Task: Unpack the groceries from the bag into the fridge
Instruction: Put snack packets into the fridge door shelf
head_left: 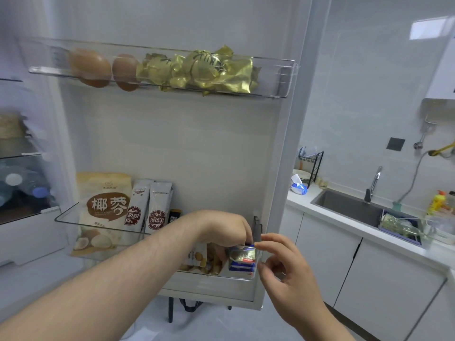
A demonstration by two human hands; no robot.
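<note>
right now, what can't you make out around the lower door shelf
Blue and gold packet: head view, top hidden under left hand fingers; label too small.
Right hand: pinching packet or only touching, unclear.
Dark straps: rest hidden behind fridge door.
Fridge interior: blurred, cut by left edge.

My feed is evenly bright and cool, shadows faint. High above and right of the right hand (285, 269), a pale rectangular glare sits on the wall tiles (428, 28). Far left of the left hand (221, 230) the fridge shelves (19, 156) smear (typical edge softness), and straight edges bow outward.
</note>
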